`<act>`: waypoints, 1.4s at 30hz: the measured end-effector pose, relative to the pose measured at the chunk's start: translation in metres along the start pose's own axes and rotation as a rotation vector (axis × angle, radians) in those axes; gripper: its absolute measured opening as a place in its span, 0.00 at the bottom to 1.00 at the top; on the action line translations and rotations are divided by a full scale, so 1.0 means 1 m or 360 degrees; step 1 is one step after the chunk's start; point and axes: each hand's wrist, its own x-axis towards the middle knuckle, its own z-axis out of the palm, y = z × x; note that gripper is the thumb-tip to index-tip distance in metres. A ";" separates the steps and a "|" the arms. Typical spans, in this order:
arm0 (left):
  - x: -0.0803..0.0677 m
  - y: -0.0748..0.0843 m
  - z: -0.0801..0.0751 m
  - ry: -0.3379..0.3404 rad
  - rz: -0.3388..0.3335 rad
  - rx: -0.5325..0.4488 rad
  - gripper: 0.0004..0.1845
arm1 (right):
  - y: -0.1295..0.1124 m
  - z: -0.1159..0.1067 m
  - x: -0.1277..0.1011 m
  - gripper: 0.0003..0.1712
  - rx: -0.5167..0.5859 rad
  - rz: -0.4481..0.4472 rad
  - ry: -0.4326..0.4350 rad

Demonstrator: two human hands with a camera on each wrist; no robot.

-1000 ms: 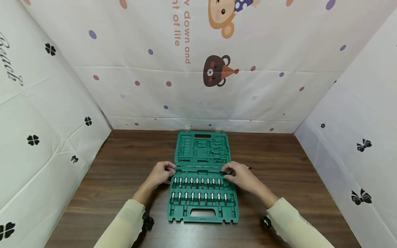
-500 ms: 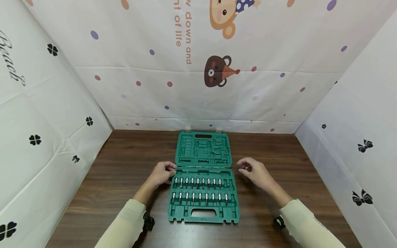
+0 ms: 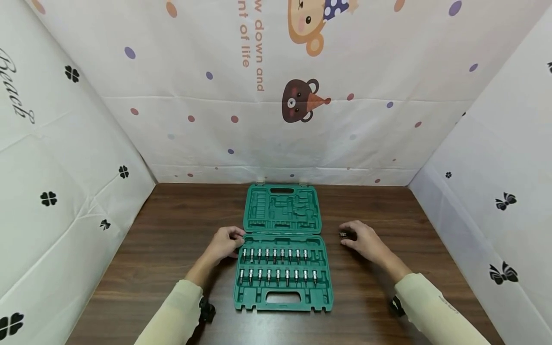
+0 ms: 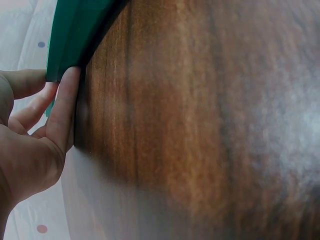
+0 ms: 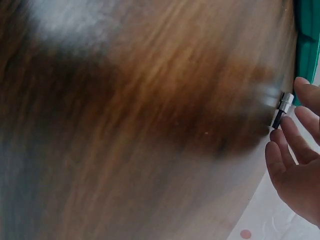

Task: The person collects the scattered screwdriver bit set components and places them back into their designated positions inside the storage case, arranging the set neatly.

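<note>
A green plastic bit socket case (image 3: 282, 292) lies unfolded on the table, its lid (image 3: 282, 206) away from me. Two rows of silver bit sockets (image 3: 274, 255) fill slots in its near half. My left hand (image 3: 224, 244) holds the case's left edge near the hinge, thumb at the rim and fingers along the side; the left wrist view shows a finger (image 4: 67, 100) against the green wall. Right of the case, one bit socket (image 5: 282, 107) lies on the table. The fingers and thumb of my right hand (image 3: 362, 239) are spread around it, with a gap visible from above.
The brown wood-grain table (image 3: 172, 206) reaches back to a printed white cloth (image 3: 194, 143). More white cloth stands along the left and right sides. Moulded recesses cover the inside of the lid.
My right hand has moved from the case's upper right corner to the right, down around the bit socket on the table. The left hand has stayed at the case's edge.
</note>
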 end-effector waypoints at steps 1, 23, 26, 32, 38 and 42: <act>0.000 0.000 0.000 -0.0001 0.0002 -0.0005 0.09 | 0.001 0.000 0.000 0.23 -0.0007 0.0010 0.0000; -0.005 -0.002 0.002 -0.0005 -0.0022 -0.0038 0.09 | 0.009 0.014 0.013 0.04 -0.0084 -0.0040 0.0044; -0.004 -0.002 0.002 -0.0006 -0.0019 -0.0037 0.09 | 0.010 0.014 0.013 0.03 -0.0076 -0.0038 0.0050; -0.002 0.000 0.001 -0.0015 -0.0008 -0.0032 0.10 | 0.009 0.010 0.011 0.04 -0.0039 -0.0017 0.0056; -0.002 0.002 0.000 -0.0021 -0.0005 -0.0028 0.09 | 0.005 0.005 0.010 0.03 0.0014 0.0013 0.0032; 0.000 0.002 -0.001 -0.0025 -0.0005 -0.0026 0.10 | -0.001 0.005 0.007 0.03 0.0060 0.0022 0.0044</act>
